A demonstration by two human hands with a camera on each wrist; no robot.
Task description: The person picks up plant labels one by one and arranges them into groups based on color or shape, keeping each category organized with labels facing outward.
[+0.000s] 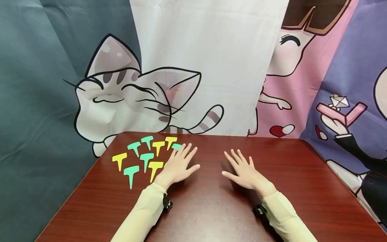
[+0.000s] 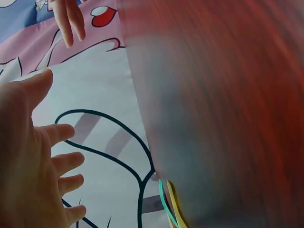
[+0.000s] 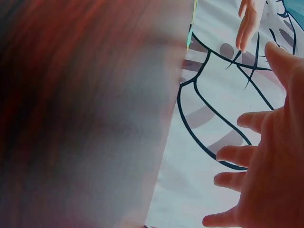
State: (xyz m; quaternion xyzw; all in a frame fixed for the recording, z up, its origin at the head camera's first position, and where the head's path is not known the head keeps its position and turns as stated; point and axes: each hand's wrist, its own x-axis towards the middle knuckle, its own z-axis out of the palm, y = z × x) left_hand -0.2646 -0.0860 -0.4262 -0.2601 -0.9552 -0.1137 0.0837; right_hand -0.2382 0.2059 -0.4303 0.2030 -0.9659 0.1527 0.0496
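Observation:
My left hand [image 1: 179, 166] is held palm down above the table, fingers spread and straight, with nothing in it. It overlaps the right side of a group of T-shaped plant labels in the head view, hiding some of them. Among these are a green plant label [image 1: 131, 170] nearest the front, a yellow plant label [image 1: 119, 158] at the far left and another yellow one beside my wrist. Farther right, my right hand [image 1: 245, 170] hovers over the bare wood, its fingers also spread and empty. Both wrist views show the fingers [image 2: 69, 162] extended and apart.
The table [image 1: 208, 208] is dark reddish-brown wood with a glossy top. Behind it hangs a cloth backdrop [image 1: 211, 40] printed with a cartoon cat and cartoon figures. A small black device [image 1: 167, 203] is strapped at each wrist over pale sleeves.

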